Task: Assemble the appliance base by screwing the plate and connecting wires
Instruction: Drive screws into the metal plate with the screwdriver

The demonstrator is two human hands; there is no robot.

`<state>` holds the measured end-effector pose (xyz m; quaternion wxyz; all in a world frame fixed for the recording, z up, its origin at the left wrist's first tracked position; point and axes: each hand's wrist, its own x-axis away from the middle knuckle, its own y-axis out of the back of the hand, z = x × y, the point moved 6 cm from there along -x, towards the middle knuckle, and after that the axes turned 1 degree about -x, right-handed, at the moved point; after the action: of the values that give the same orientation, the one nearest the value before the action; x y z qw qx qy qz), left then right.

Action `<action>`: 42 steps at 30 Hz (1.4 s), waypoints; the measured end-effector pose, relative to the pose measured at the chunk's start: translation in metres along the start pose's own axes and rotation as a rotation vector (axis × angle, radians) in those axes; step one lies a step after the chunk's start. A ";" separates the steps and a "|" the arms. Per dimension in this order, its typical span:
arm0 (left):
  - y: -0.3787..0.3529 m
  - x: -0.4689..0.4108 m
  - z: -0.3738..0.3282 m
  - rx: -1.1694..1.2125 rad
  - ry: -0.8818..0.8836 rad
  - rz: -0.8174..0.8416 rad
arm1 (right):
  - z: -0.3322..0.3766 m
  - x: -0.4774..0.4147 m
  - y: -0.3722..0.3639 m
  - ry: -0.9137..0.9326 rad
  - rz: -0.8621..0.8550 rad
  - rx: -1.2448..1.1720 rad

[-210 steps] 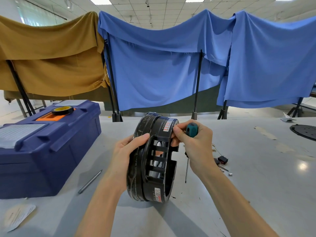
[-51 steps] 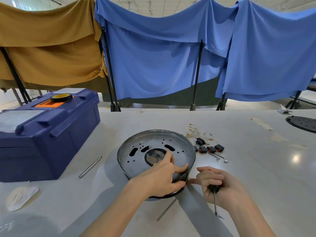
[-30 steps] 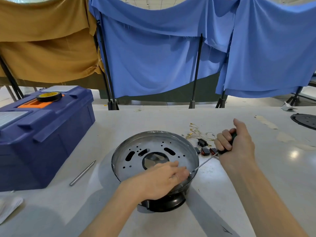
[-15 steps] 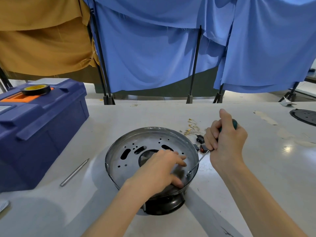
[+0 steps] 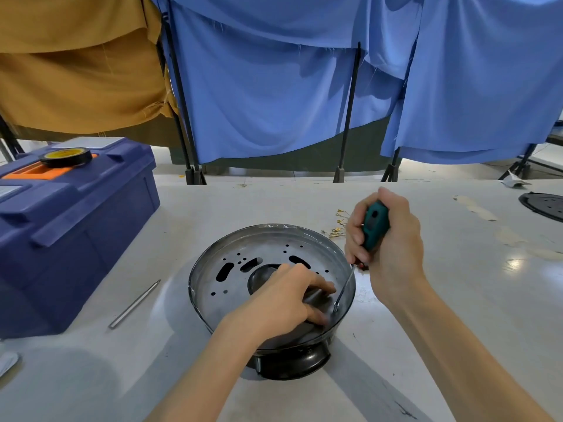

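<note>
From the head view, the round grey perforated metal plate (image 5: 243, 269) sat seated in the black plastic appliance base (image 5: 292, 363), which stood at the middle of the pale bench (image 5: 457, 300); the work seemed to be in its screwing stage, with one fastener being driven at about four o'clock on the plate's floor; whether any other screws were already in could not be told, since several small holes looked open. The loose wires with gold terminals (image 5: 338, 226) lay on the bench at about one o'clock from the plate, unconnected, so that part appeared wholly left to do.

The left hand (image 5: 283, 300) reached in from six o'clock and lay palm-down on the plate, fingers spread nearly straight and pressing it, gripping nothing visible, their tips just beside the tool's tip. The right hand (image 5: 393, 248) hung at two o'clock outside the rim, fist wrapped tight round the teal handle of the slim-shafted screwdriver (image 5: 374, 228); the shaft slanted down over the rim toward seven o'clock, its tip on the plate.

At nine o'clock stood a dark blue plastic toolbox (image 5: 76, 233) with a black-and-yellow tape roll (image 5: 65, 156) on top; a thin grey metal rod (image 5: 134, 304) lay between toolbox and base; a black round disc (image 5: 545, 205) sat well apart at three o'clock.
</note>
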<state>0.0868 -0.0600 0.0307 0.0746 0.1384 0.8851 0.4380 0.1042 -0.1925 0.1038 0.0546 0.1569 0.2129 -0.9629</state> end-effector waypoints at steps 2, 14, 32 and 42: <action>0.001 -0.001 -0.001 -0.008 0.002 -0.021 | 0.006 0.000 -0.007 0.069 0.062 0.124; 0.003 -0.003 -0.006 0.050 0.050 -0.001 | 0.005 0.000 -0.015 0.137 0.147 0.104; 0.017 0.000 -0.041 0.672 -0.158 -0.124 | 0.009 0.012 -0.015 0.103 0.156 0.087; 0.016 -0.001 -0.045 0.832 -0.199 -0.191 | 0.015 0.012 -0.013 0.052 0.296 0.127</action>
<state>0.0797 -0.0849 0.0709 0.1376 0.1156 0.9835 0.0200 0.0864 -0.1875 0.1183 0.1804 0.2147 0.1275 -0.9514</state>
